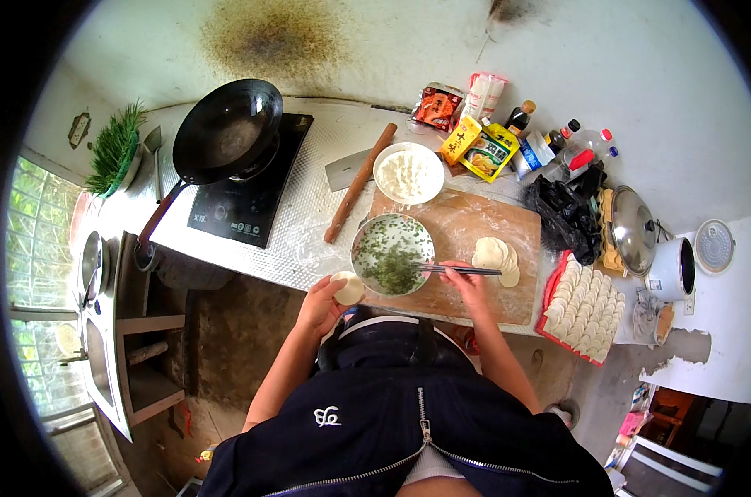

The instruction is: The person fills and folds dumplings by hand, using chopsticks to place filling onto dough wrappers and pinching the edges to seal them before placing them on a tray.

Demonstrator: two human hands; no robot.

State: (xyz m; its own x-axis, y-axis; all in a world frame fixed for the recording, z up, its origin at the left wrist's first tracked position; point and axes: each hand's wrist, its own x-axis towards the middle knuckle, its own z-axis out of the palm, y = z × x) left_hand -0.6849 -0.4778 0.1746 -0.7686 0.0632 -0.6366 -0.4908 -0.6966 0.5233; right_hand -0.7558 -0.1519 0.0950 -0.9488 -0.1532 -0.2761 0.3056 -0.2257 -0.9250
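In my left hand is a round dumpling wrapper, held by its edge just left of the filling bowl. My right hand grips a pair of dark chopsticks, whose tips reach into the green chopped filling. That filling lies in a white bowl at the counter's front edge, partly over the wooden board. Right of the chopsticks, a small stack of wrappers rests on the floured board. Rows of folded dumplings cover a red-edged tray at the right.
A bowl of flour, a rolling pin and a cleaver lie behind the filling bowl. A black wok sits on an induction cooker, far left. Seasoning packets, bottles and a black plastic bag crowd the back right.
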